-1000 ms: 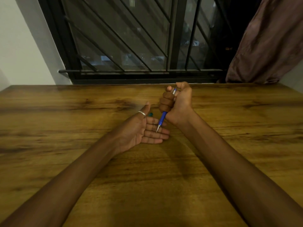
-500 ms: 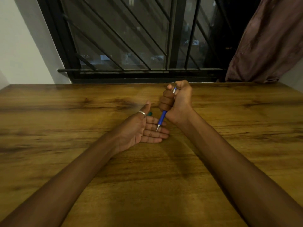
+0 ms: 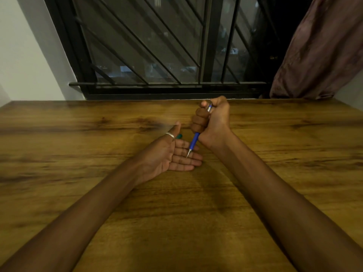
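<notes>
My right hand [image 3: 213, 120] grips a blue pen [image 3: 194, 141] in a fist, thumb near its silver top end, with the metal tip pointing down. My left hand [image 3: 172, 156] lies palm up on the wooden table [image 3: 176, 203], fingers straight, a silver ring on the thumb. The pen's tip hangs just over the left fingers; whether it touches them I cannot tell. A small green object [image 3: 179, 136] peeks out behind the left thumb, mostly hidden.
A barred black window [image 3: 157, 55] runs along the table's far edge. A brownish curtain [image 3: 318, 52] hangs at the back right. A white wall [image 3: 25, 55] stands at the left.
Both hands hold nearly still; the right hand with the pen has shifted only slightly.
</notes>
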